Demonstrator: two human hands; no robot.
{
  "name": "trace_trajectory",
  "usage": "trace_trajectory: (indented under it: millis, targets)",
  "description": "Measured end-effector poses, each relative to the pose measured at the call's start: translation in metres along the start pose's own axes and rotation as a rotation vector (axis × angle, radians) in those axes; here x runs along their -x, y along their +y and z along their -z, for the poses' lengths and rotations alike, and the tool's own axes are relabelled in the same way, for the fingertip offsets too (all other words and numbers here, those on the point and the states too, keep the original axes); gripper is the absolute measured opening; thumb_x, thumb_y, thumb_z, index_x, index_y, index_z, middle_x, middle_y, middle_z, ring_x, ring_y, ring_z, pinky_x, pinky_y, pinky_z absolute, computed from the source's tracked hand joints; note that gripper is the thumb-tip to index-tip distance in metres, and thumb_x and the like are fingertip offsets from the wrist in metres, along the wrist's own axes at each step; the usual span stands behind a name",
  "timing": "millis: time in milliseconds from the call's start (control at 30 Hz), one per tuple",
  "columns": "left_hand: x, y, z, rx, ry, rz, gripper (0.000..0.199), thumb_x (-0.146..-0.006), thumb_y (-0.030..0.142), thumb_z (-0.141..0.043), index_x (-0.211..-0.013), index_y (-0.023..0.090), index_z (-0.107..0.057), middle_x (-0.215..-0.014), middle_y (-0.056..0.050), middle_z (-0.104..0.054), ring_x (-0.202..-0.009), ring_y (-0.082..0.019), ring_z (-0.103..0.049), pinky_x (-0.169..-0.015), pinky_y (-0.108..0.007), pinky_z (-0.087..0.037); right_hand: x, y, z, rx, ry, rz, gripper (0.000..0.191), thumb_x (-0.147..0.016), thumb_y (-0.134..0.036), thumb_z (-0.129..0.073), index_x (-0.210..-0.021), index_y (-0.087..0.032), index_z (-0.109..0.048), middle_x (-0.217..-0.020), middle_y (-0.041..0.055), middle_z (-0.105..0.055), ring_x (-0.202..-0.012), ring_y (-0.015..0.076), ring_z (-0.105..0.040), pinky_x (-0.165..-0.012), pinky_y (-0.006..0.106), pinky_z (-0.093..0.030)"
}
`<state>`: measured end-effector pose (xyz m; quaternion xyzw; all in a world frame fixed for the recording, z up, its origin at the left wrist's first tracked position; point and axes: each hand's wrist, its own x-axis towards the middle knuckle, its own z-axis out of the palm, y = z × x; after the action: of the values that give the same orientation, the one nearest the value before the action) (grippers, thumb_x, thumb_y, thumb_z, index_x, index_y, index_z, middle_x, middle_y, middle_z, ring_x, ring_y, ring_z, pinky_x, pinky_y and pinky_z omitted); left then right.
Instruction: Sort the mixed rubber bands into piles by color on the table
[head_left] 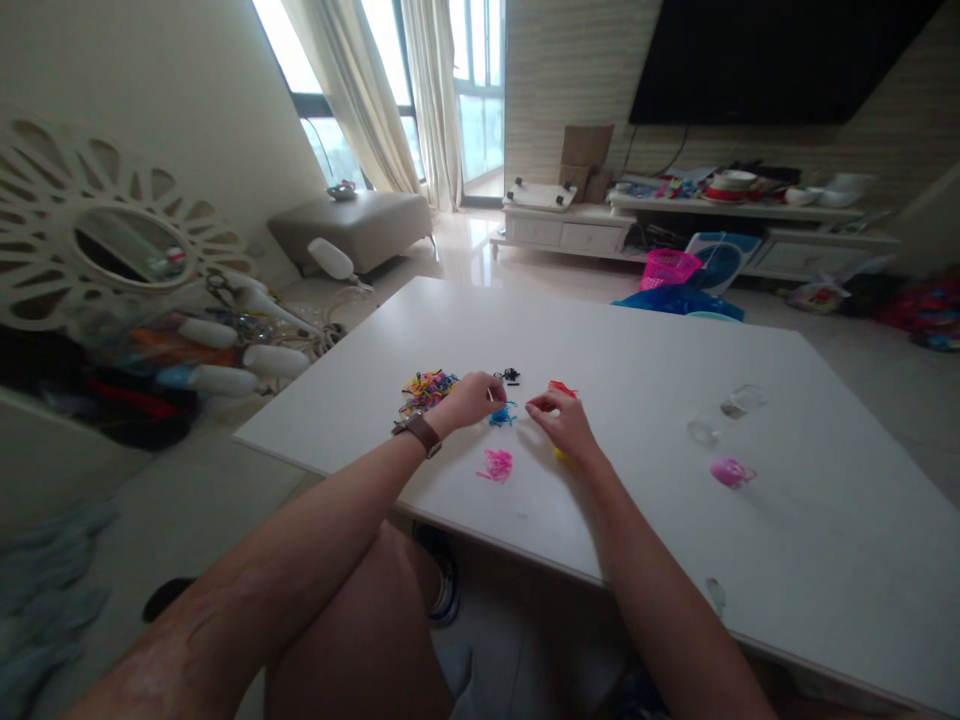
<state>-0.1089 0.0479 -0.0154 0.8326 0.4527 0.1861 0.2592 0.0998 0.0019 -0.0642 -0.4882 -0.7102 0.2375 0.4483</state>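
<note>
My left hand [480, 397], with a brown watch on the wrist, is closed in a pinch over a small blue pile [501, 415]; what it pinches is too small to name. Just right of it, my right hand [551, 412] also has its fingers pressed together, their contents unclear. A multicoloured heap of small bands [426, 390] lies left of my left hand. Beyond the blue pile is a small black pile [511, 376]. The pink pile [496, 465] lies nearer the front edge. A red pile [562, 388] and some yellow bits [561, 455] are partly hidden by my right hand.
On the right of the white table [645, 360] are a pink-purple object [731, 472], a clear round item [703, 430] and a clear container [744, 401]. A small clear piece [715, 596] lies near the front edge. Beyond the table stands a pink basket [669, 268].
</note>
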Motion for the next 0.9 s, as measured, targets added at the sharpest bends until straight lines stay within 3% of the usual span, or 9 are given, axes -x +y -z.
trace_trajectory:
  millis: [100,533,900]
  targets:
    - [-0.0004,0.0056,-0.0033,0.014,-0.001,-0.041,0.011,-0.074,0.018,-0.065,-0.077,0.013,-0.074,-0.072,-0.005,-0.071,-0.066,-0.013,-0.061,-0.061,-0.022,-0.045,0.0019,-0.0053,-0.0047,-0.017,-0.054,0.021,0.019,-0.084,-0.035,-0.063,-0.076,-0.020,-0.070,-0.076,0.0035,-0.067,-0.072,0.0173,-0.061,-0.070,0.032,-0.049]
    - [-0.0010,0.0065,-0.0054,0.140,-0.044,0.006,0.019,-0.074,0.028,-0.067,-0.081,0.012,-0.073,-0.071,-0.005,-0.070,-0.063,-0.013,-0.060,-0.057,-0.021,-0.043,0.0009,-0.0090,-0.0009,-0.030,-0.011,-0.006,0.016,-0.083,-0.032,-0.062,-0.074,-0.021,-0.069,-0.075,0.0028,-0.066,-0.071,0.0175,-0.061,-0.070,0.032,-0.050]
    - [0.0006,0.0058,-0.0053,0.200,-0.098,0.030,0.017,-0.074,0.025,-0.062,-0.080,0.012,-0.072,-0.067,-0.004,-0.068,-0.060,-0.012,-0.058,-0.053,-0.020,-0.041,0.0019,-0.0087,-0.0024,-0.021,0.006,0.011,0.015,-0.083,-0.031,-0.061,-0.075,-0.021,-0.067,-0.074,0.0024,-0.065,-0.072,0.0177,-0.059,-0.070,0.032,-0.049]
